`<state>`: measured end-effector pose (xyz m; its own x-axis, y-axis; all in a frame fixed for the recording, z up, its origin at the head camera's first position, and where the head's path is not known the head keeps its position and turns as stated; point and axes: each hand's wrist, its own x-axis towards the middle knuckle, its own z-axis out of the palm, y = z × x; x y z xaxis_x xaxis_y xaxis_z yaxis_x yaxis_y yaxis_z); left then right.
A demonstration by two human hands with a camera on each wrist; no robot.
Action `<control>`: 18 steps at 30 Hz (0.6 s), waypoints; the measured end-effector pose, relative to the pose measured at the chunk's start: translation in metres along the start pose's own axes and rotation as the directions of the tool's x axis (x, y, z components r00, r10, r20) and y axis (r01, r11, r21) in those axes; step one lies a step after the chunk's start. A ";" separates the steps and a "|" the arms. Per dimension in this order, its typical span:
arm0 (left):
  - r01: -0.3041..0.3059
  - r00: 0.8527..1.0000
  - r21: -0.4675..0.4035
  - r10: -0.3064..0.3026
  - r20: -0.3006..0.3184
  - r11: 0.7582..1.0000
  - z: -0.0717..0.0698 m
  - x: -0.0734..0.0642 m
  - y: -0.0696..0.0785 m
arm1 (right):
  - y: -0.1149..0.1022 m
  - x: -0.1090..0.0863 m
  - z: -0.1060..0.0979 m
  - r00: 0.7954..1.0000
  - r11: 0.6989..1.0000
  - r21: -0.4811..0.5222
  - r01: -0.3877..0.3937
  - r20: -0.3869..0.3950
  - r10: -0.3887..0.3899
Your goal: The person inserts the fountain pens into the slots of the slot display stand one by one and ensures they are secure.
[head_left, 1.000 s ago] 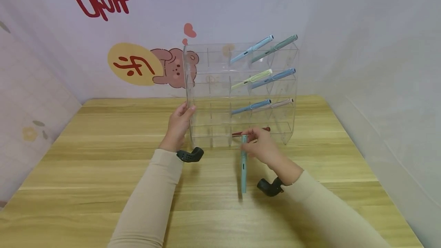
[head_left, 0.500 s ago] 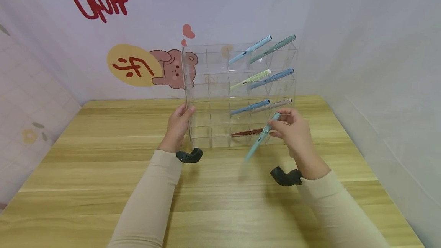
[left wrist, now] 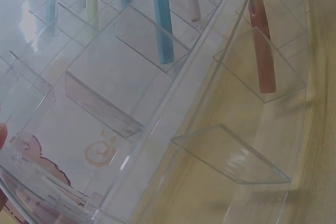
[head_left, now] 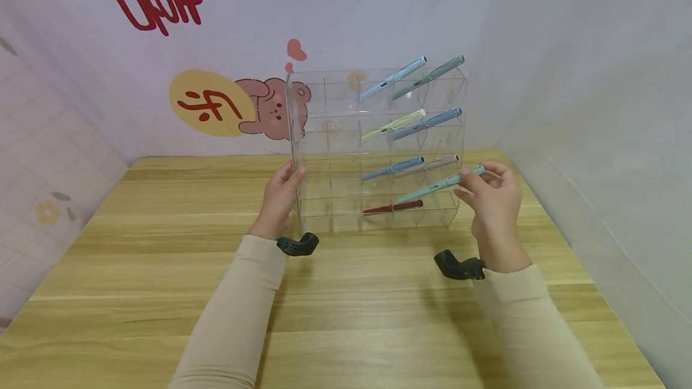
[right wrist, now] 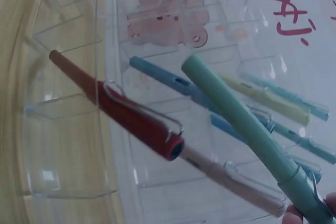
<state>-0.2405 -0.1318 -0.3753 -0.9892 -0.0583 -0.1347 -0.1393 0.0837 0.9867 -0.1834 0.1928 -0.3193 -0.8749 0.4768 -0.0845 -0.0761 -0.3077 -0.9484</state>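
A clear acrylic pen rack (head_left: 330, 209) with four tiers stands upright on the table. My left hand (head_left: 279, 200) grips its left side edge, thumb in front. At the rack's lower right, my right hand (head_left: 492, 209) pinches a mint-green pen (head_left: 432, 188) by its capped end. The pen slants down leftward, its far end over the bottom tier near a dark red pen (head_left: 391, 208) lying there. In the right wrist view the mint pen (right wrist: 241, 124) crosses in front of several racked pens, with the red pen (right wrist: 136, 114) to its left.
Upper tiers hold a light blue pen (head_left: 394, 78), a dark green pen (head_left: 429, 78), a yellow-green pen (head_left: 394, 125), blue pens (head_left: 429, 123) and a beige-pink pen (head_left: 440, 162). A white curtain (head_left: 540, 77) with red writing hangs behind the wooden table (head_left: 346, 329).
My right hand has moved right and a little up with the mint pen, which has swung from hanging upright to a leftward slant at the bottom tier. The left hand stays on the rack.
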 end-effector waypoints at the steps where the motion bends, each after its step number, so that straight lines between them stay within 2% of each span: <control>1: 0.001 1.000 0.000 -0.001 -0.001 1.000 0.000 0.000 0.000 | 0.001 0.001 -0.001 1.000 1.000 0.007 -0.003 -0.007 0.003; 9: -0.012 1.000 0.013 0.012 -0.012 1.000 0.000 0.000 0.000 | 0.018 0.009 -0.008 0.998 1.000 0.009 0.015 -0.058 -0.014; 18: -0.015 1.000 0.015 0.016 -0.022 1.000 0.001 0.001 0.000 | 0.042 0.014 -0.010 0.997 0.995 -0.094 0.024 -0.075 -0.032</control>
<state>-0.2411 -0.1308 -0.3755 -0.9900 -0.0785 -0.1171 -0.1246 0.0998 0.9872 -0.1936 0.1950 -0.3634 -0.8336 0.5470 -0.0773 -0.0520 -0.2170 -0.9748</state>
